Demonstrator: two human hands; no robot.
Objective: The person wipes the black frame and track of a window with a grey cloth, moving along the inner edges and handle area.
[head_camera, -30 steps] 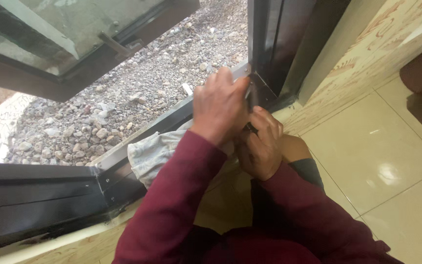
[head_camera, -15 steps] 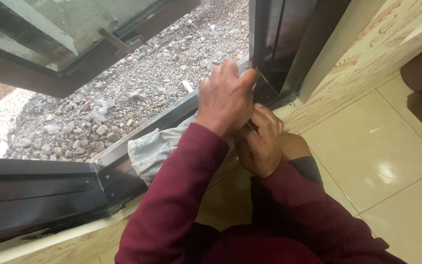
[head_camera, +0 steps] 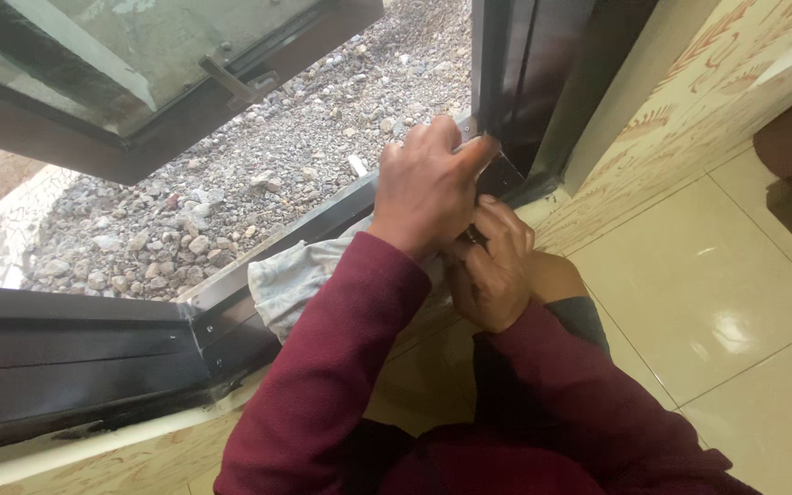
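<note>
At the far corner of the dark metal window frame [head_camera: 506, 82], the left hand [head_camera: 428, 188] pinches something hidden. Below, the right hand [head_camera: 492, 270] clenches a thin dark tool [head_camera: 472, 236]; it looks stiff and light, best gripped near its shaft

Dark brown metal window frame [head_camera: 93, 353], smooth with a dull satin sheen, paler bare metal along the sill edge. Clear glossy glass in the open sash [head_camera: 130, 50], reflective. Rough grey gravel [head_camera: 258, 174] outside, loose and matt. Soft, crumpled pale grey cloth [head_camera: 291, 280] on the sill. Maroon knit fabric sleeves [head_camera: 323, 385], matt. Glossy cream floor tiles [head_camera: 717, 284], polished and light-catching. Patterned beige wall tiles [head_camera: 689, 101], smooth.
</note>
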